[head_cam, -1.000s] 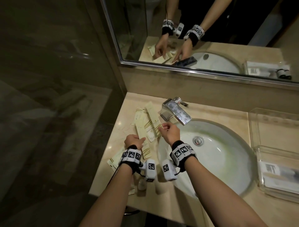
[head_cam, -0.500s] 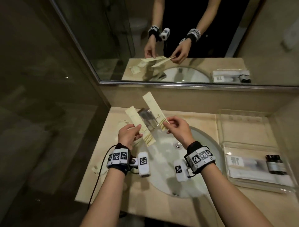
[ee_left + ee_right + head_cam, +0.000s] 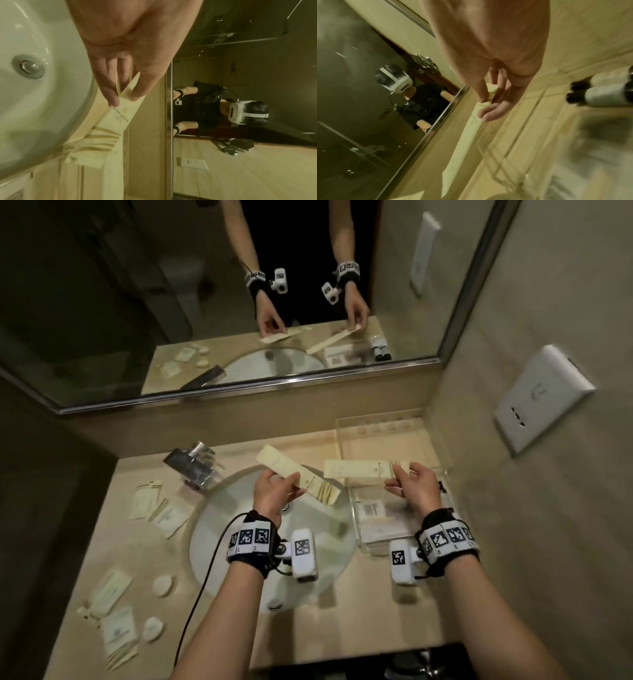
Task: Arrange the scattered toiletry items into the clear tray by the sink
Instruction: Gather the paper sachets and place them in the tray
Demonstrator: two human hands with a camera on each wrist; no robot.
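My left hand (image 3: 274,491) pinches a long cream packet (image 3: 298,479) with gold stripes above the white sink (image 3: 239,529); in the left wrist view its fingers (image 3: 113,97) clamp the packet (image 3: 118,119) near the middle. My right hand (image 3: 412,486) pinches one end of a second long cream packet (image 3: 359,469), held level over the near part of the clear tray (image 3: 383,440) at the right. The right wrist view shows that packet (image 3: 467,138) running away from the fingertips (image 3: 488,112). Flat white items and two dark small bottles (image 3: 599,92) lie in the tray.
Several cream sachets (image 3: 157,508) and round white soaps (image 3: 162,585) lie scattered on the beige counter left of the sink. A chrome faucet (image 3: 191,470) stands at the back left. A mirror (image 3: 239,302) runs behind, and a wall with a socket plate (image 3: 537,398) closes the right side.
Both hands lifted a long packet each from the pile left of the faucet and carried them right. The right one now hovers over the tray and the left one over the sink.
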